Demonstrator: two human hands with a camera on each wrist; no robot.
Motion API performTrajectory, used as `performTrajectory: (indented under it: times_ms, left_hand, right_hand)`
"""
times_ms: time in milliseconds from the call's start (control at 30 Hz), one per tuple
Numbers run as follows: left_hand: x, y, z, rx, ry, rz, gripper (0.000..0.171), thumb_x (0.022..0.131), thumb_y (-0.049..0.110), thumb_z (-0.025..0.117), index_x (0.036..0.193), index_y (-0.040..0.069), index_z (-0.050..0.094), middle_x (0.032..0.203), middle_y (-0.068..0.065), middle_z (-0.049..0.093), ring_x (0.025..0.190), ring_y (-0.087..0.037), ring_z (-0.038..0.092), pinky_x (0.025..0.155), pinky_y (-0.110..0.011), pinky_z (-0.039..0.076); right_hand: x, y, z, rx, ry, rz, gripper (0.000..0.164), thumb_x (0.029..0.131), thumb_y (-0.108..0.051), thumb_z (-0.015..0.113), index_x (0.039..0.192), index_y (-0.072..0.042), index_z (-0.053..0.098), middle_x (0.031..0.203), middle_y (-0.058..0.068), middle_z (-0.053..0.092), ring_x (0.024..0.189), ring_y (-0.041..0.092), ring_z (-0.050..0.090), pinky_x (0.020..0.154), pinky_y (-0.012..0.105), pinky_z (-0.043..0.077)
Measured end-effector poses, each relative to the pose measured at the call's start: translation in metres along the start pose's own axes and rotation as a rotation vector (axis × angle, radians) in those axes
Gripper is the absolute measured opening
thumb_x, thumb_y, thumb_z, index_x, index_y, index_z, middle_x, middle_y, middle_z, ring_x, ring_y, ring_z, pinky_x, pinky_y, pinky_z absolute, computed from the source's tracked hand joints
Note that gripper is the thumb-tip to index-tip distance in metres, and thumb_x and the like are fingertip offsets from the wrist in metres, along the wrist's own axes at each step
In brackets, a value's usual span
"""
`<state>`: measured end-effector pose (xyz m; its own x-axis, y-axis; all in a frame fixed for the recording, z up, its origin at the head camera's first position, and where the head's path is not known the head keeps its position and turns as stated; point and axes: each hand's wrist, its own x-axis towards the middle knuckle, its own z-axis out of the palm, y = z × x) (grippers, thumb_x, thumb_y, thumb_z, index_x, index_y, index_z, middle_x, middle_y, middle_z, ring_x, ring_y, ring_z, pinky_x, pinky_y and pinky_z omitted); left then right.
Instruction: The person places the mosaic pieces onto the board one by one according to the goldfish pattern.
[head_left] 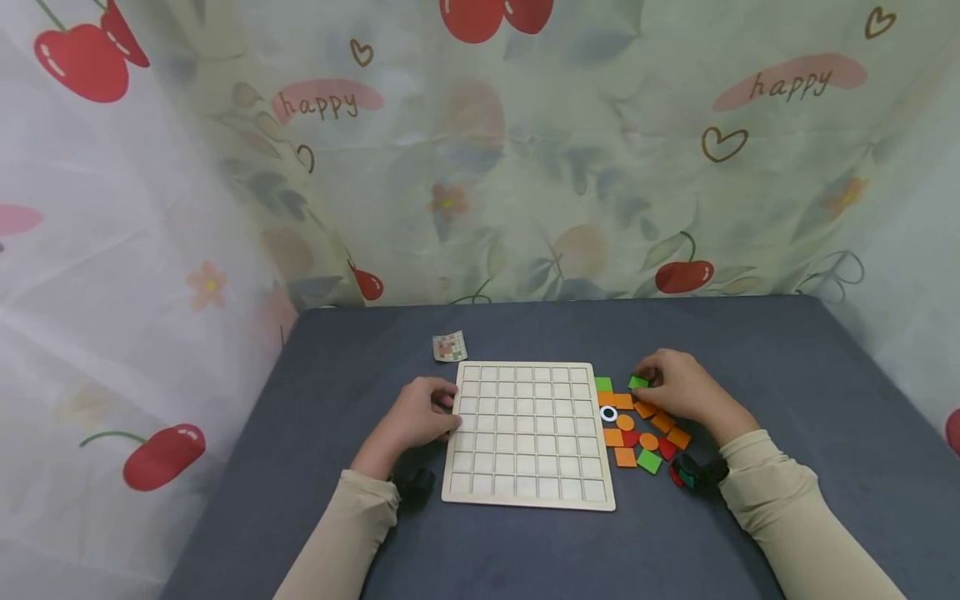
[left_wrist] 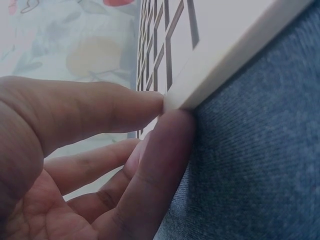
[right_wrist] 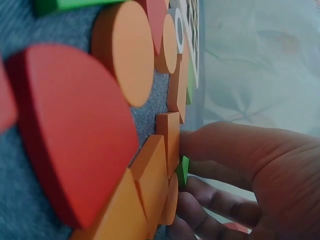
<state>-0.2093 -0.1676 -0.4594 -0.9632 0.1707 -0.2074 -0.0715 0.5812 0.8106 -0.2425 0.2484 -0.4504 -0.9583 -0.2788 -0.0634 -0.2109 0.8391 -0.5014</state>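
Note:
A pale wooden board [head_left: 528,504] with a grid of square recesses lies flat on the table. At its left edge my left hand [head_left: 420,414] pinches the rim between thumb and fingertips; the left wrist view shows the thumb [left_wrist: 115,106] against the board's edge [left_wrist: 220,67]. My right hand [head_left: 684,385] is just beyond the board's right side, holding a green tile [head_left: 638,382] between thumb and fingers. In the right wrist view that green tile [right_wrist: 183,172] is mostly hidden behind orange tiles [right_wrist: 152,175].
Loose flat pieces lie right of the board: several orange squares [head_left: 626,457], orange discs [head_left: 648,442], red pieces [head_left: 667,448], a green square [head_left: 649,462] and a white ring-marked piece [head_left: 602,413]. A small printed card [head_left: 450,347] rests behind the board. A patterned curtain [head_left: 525,167] backs the dark table [head_left: 517,550].

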Motion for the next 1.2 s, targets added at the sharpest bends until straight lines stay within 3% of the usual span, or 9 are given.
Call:
performTrajectory:
  times_ms: [267, 400, 633, 867, 1200]
  left_hand:
    - [-0.001, 0.000, -0.001, -0.002, -0.009, 0.001, 0.051, 0.089, 0.000, 0.078, 0.138, -0.002, 0.065, 0.110, -0.016, 0.065, 0.077, -0.019, 0.070, 0.061, -0.033, 0.065]
    - [-0.001, 0.000, -0.001, 0.001, -0.013, 0.006, 0.051, 0.089, 0.000, 0.078, 0.138, -0.003, 0.065, 0.111, -0.017, 0.065, 0.076, -0.020, 0.070, 0.061, -0.033, 0.065]
    - [-0.001, 0.001, -0.001, 0.004, -0.010, 0.004, 0.050, 0.089, 0.001, 0.078, 0.138, -0.003, 0.065, 0.111, -0.017, 0.064, 0.077, -0.020, 0.070, 0.061, -0.033, 0.065]
    - [-0.002, 0.000, 0.000, 0.004, -0.001, 0.001, 0.050, 0.090, 0.001, 0.078, 0.138, -0.003, 0.065, 0.111, -0.017, 0.065, 0.078, -0.019, 0.070, 0.062, -0.033, 0.065]
    - [-0.003, 0.001, 0.000, 0.000, -0.001, -0.006, 0.051, 0.090, 0.002, 0.079, 0.139, -0.002, 0.065, 0.111, -0.015, 0.065, 0.078, -0.019, 0.070, 0.062, -0.034, 0.065]
  right_hand:
    - [-0.003, -0.005, 0.000, 0.006, 0.040, -0.032, 0.026, 0.093, -0.021, 0.081, 0.113, -0.004, 0.080, 0.103, 0.010, 0.072, 0.086, 0.021, 0.062, 0.073, 0.036, 0.059]
    - [-0.005, -0.015, 0.005, 0.047, 0.054, -0.099, 0.027, 0.093, -0.021, 0.082, 0.116, -0.007, 0.080, 0.105, 0.007, 0.071, 0.085, 0.018, 0.062, 0.072, 0.033, 0.058]
    - [-0.007, -0.039, 0.016, 0.130, -0.021, -0.174, 0.031, 0.093, -0.019, 0.083, 0.122, -0.008, 0.078, 0.102, 0.003, 0.066, 0.078, 0.015, 0.058, 0.061, 0.027, 0.053]
    - [-0.006, -0.052, 0.026, 0.069, -0.070, -0.223, 0.029, 0.093, -0.022, 0.083, 0.120, -0.012, 0.080, 0.101, 0.000, 0.067, 0.081, 0.013, 0.056, 0.069, 0.027, 0.052]
    - [-0.005, -0.056, 0.033, 0.061, -0.102, -0.242, 0.025, 0.094, -0.019, 0.081, 0.118, -0.012, 0.080, 0.096, 0.001, 0.064, 0.076, 0.012, 0.055, 0.066, 0.025, 0.049]
